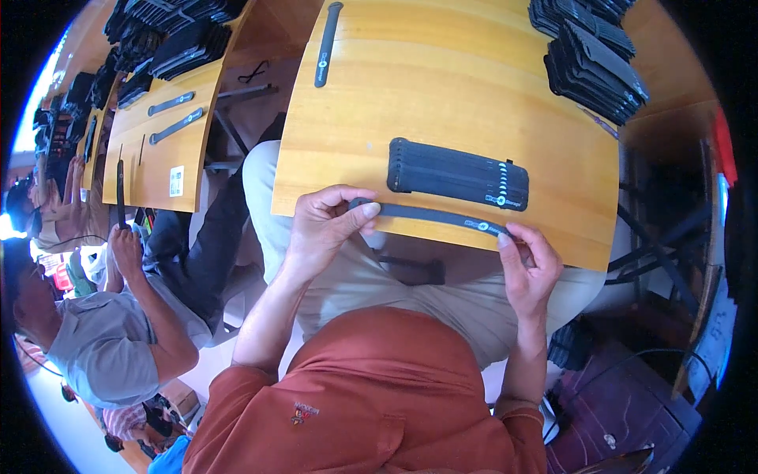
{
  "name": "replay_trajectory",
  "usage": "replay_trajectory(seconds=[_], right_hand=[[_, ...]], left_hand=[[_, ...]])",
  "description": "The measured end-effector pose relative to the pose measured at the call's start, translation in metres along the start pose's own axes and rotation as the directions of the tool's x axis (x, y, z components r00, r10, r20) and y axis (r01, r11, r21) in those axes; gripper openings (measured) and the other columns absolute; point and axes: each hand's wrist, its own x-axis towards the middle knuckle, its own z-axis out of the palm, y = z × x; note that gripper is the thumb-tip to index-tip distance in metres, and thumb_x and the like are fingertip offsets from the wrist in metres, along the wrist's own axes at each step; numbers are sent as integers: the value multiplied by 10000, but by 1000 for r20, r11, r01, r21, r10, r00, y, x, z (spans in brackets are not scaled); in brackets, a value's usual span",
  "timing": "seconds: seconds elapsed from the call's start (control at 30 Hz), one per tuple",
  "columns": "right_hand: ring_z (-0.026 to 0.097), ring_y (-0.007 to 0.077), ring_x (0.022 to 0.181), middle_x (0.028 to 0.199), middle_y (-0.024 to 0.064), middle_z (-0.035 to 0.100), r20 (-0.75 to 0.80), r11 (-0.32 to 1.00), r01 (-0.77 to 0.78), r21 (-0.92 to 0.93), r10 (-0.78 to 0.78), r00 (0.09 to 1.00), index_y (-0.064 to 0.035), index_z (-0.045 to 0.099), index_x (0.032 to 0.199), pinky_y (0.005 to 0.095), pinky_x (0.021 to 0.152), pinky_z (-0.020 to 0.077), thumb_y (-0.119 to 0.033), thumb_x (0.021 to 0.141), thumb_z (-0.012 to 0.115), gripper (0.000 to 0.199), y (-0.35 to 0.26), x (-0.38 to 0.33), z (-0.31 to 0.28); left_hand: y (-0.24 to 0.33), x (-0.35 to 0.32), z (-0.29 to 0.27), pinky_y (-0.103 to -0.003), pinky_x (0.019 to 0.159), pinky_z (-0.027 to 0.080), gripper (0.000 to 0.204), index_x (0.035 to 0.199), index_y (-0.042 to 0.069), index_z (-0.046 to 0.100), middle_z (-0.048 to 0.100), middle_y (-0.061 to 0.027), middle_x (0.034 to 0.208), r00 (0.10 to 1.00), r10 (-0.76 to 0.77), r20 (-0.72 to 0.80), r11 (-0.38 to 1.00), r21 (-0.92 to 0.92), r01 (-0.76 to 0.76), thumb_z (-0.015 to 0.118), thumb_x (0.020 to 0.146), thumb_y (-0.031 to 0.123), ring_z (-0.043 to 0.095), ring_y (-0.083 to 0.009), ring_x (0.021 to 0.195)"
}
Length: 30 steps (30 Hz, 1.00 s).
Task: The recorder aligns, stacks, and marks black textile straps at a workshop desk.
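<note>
A dark grey strap (442, 216) with light printing near its right end is stretched between my two hands at the near edge of the wooden table. My left hand (328, 225) pinches its rounded left end between thumb and fingers. At the other end, my right hand (530, 268) holds the tip the same way. Just beyond the strap lies a row of similar straps (454, 174), fanned flat so they overlap, with a line of pale marks near the right side. A single strap (328, 47) rests alone at the table's far left.
Stacks of dark straps (596, 71) stand at the table's far right, beside a thin purple pen-like object (598, 121). To the left, a co-worker (118, 340) sits at another wooden table (150, 186), holding a strap upright. More stacks (185, 51) lie there.
</note>
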Motion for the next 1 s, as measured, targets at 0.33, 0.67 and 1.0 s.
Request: replay_trajectory(seconds=[0.33,0.67,1.0], right_hand=[[592,72,711,900,44,670,-53,996,-55,70,59,997,29,721,1126,208,605,457,-9,951,710,179,27,6,-7],[595,79,672,916,62,674,-94,996,-78,48,82,992,19,725,1156,205,566,448,-4,945,707,212,28,11,-9],[619,108,759,944,92,702,-75,992,-39,-123,30,997,18,736,1144,230,615,466,-23,955,697,197,25,19,-13]], left_hand=[[0,11,16,-238,725,611,163,1112,-19,741,746,-60,898,994,-54,-94,985,160,68,726,967,54,696,-91,772],[0,19,21,-200,698,570,180,1128,-35,732,734,-37,860,995,-50,-90,970,233,70,712,986,73,667,-64,759],[5,26,27,-199,643,560,144,1063,-47,735,715,-37,810,981,-101,-163,930,335,151,714,984,73,646,-57,696]])
